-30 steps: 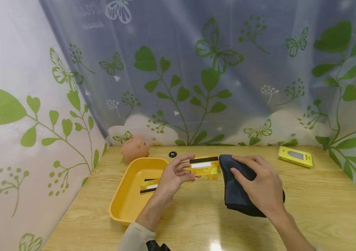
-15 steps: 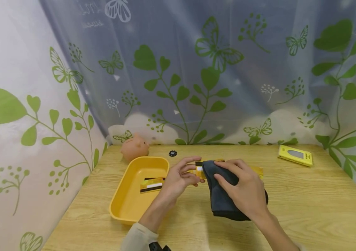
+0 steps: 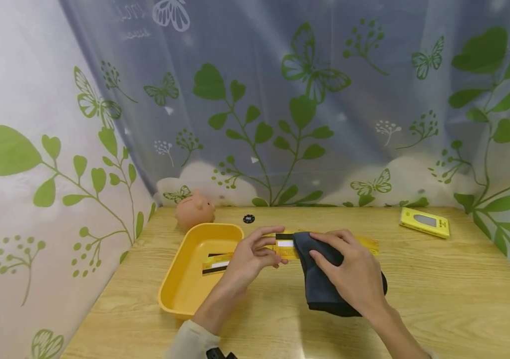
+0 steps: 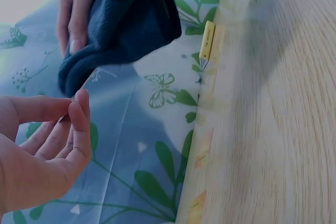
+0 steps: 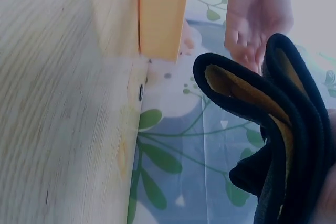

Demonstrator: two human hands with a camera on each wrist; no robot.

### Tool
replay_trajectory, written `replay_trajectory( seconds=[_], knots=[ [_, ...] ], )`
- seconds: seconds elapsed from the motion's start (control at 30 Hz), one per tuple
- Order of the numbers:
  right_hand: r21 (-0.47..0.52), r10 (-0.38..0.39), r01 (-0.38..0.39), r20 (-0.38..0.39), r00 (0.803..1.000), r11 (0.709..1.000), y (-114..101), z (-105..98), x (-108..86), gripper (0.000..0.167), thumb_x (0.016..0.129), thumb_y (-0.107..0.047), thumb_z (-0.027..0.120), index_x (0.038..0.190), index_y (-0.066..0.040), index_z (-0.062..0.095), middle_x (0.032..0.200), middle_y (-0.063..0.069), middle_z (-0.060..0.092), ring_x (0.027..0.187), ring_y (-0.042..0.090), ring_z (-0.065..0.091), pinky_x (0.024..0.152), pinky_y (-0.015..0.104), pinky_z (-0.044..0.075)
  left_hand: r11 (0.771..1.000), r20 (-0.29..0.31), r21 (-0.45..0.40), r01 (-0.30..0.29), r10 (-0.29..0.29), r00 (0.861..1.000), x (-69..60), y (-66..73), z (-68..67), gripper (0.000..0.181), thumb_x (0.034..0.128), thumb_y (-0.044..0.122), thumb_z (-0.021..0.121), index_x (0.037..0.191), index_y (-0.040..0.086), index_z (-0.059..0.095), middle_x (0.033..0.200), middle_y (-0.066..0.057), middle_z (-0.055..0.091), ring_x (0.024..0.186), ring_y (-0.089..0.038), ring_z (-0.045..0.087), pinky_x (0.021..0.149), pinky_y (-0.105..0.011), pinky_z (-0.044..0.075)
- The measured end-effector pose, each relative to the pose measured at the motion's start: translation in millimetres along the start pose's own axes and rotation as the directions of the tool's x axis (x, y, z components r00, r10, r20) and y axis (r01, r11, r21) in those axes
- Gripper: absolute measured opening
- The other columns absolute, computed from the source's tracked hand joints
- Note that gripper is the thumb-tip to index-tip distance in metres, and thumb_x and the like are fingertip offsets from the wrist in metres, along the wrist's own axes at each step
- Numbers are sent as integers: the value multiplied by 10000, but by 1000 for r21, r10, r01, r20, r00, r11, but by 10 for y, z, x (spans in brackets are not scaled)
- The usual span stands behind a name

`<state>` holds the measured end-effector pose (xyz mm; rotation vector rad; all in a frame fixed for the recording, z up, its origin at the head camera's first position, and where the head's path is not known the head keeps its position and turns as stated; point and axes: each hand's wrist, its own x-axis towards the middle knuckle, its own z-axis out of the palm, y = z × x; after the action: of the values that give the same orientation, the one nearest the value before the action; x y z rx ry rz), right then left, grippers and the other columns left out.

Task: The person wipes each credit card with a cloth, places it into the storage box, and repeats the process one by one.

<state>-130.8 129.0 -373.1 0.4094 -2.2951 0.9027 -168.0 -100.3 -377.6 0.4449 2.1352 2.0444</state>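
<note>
My left hand (image 3: 252,257) pinches a yellow bank-style card (image 3: 285,244) with a black stripe and a white strip by its left end. Over the card's right part lies a folded dark blue cloth (image 3: 320,289), which my right hand (image 3: 358,271) grips with thumb and fingers. The right wrist view shows the cloth (image 5: 299,124) doubled in layers, with a tan inner side. In the left wrist view the left thumb and fingertips meet at the card's thin edge, just below the cloth (image 4: 131,24). The covered end of the card is hidden.
A yellow tray (image 3: 178,294) with striped yellow cards (image 3: 216,264) stands at the left. Behind it sits a pink piggy bank (image 3: 193,213). A black chip (image 3: 248,218) lies near the back edge, a yellow box (image 3: 424,222) at the back right. More yellow (image 3: 369,244) shows behind the cloth.
My right hand has brought the cloth left over the card, covering its right part. Since half a second ago, slightly more of the card shows. The left hand keeps its pinch, nearly in place.
</note>
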Motion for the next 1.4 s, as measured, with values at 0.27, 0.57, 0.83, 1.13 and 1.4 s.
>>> replay_trajectory(
  seconds=[0.27,0.57,0.83,1.13,1.4],
  knots=[
    [-17,13,-13,-31,999,1000,183,-119,11,379,853,-168,876,1219,-213,787,1093,12,695,748,179,662,488,250,437,1000,-25,3,11,-11,1000,-67,17,-283,541,972,-55,637,1457,182,595,1174,-94,655,972,-325,744,810,-341,595],
    [-39,36,-39,-69,997,998,387,-290,41,398,858,-144,866,1244,-191,781,1131,59,707,932,289,703,697,315,543,997,-154,23,67,-63,986,-145,3,-811,577,952,-80,642,1474,151,562,1134,-90,586,943,-267,754,813,-336,592],
    [-34,75,-78,-75,994,996,537,-420,31,400,871,-160,859,1261,-190,775,1140,71,708,996,306,676,770,133,427,982,-239,110,153,-124,963,-229,-98,-1220,564,975,-75,621,1497,113,518,1234,-144,583,911,-193,747,794,-322,596],
    [-43,84,-88,-86,993,995,620,-494,35,407,861,-163,868,1257,-186,777,1136,81,711,975,331,668,728,139,411,958,-271,187,215,-160,949,-270,-223,-1500,574,976,-80,605,1520,48,471,1210,-172,545,935,-258,741,820,-390,587],
    [-39,99,-102,-80,992,994,652,-506,32,409,863,-181,869,1260,-189,776,1136,74,711,968,328,658,715,146,412,933,-267,226,280,-217,939,-238,-424,-1557,580,938,-141,598,1491,-19,473,1265,-248,555,900,-265,725,720,-315,561]
  ],
)
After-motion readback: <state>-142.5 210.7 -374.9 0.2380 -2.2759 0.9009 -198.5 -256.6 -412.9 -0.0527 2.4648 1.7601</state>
